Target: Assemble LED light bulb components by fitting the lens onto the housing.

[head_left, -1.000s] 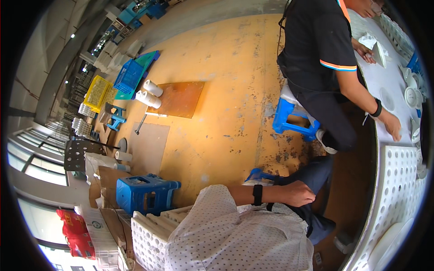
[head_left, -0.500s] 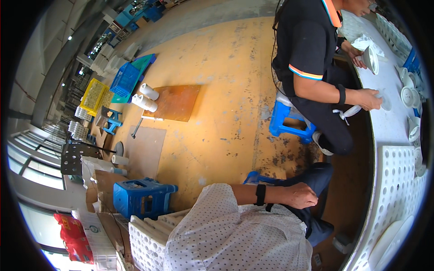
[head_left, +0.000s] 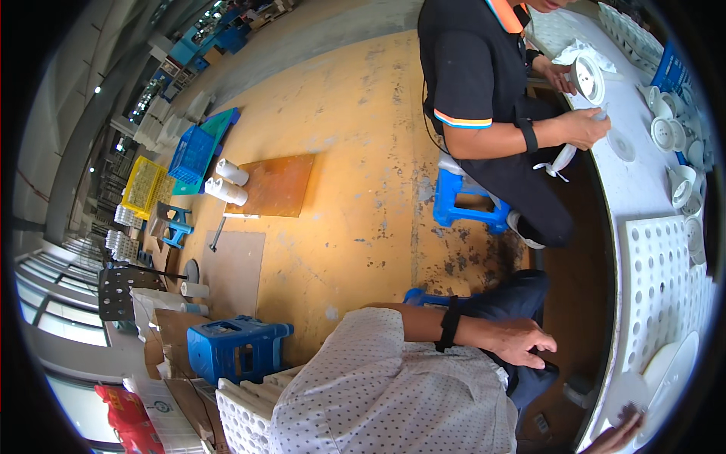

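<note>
My left hand [head_left: 523, 344], with a dark wristband above it, hovers over my lap. It holds nothing, and its fingers are loosely bent and apart. At the lower right edge, part of my right hand [head_left: 622, 434] has its fingers at the lower rim of a pale round disc [head_left: 625, 395] and seems to grip it. The disc is beside white plates [head_left: 677, 382], which overlap at the table's near end. The picture's edge cuts off the rest of that hand.
A co-worker in a black shirt [head_left: 467, 76] sits at the white table [head_left: 616, 178], holding a white bowl-like piece [head_left: 587, 79]. A perforated white board [head_left: 650, 280] lies nearer me, with several white cups [head_left: 664, 134] beyond. Blue stools [head_left: 238, 348] and crates [head_left: 191, 153] stand left.
My right hand has come into view at the plates, and the pale disc now shows there. My left hand has shifted right, its fingers opening. The whole view has swung slightly.
</note>
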{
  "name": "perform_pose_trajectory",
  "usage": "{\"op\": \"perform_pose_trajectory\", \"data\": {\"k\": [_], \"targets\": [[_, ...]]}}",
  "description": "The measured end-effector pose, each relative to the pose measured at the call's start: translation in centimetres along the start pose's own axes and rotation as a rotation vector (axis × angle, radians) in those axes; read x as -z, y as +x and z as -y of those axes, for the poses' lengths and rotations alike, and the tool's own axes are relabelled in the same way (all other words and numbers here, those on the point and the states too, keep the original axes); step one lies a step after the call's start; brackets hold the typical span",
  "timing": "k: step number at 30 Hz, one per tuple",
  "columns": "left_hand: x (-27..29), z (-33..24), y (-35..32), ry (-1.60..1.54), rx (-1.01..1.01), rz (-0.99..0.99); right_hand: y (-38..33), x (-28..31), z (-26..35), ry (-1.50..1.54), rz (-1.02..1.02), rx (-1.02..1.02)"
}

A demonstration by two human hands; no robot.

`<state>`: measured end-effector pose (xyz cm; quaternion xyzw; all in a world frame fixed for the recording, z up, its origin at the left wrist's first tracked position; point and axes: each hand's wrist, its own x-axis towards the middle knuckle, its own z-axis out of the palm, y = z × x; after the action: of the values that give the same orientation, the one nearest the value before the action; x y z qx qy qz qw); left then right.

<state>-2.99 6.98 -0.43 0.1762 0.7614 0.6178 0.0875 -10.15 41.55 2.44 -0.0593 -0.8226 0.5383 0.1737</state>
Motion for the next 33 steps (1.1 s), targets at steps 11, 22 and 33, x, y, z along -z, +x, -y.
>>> {"op": "perform_pose_trajectory", "data": {"k": [11, 22, 33], "targets": [[-2.7, 0.3, 1.2, -0.363, -0.003, -0.047, -5.7, -7.8, 3.8, 0.128, 0.474, -0.066], [-1.3, 1.7, 1.0, -0.406, 0.104, -0.175, -6.8, -11.6, 6.1, -0.107, 0.812, 0.471], [-1.4, 3.2, 1.1, -0.32, 0.092, -0.133, -7.8, -13.7, 5.5, -0.351, 0.862, 0.857]]}}
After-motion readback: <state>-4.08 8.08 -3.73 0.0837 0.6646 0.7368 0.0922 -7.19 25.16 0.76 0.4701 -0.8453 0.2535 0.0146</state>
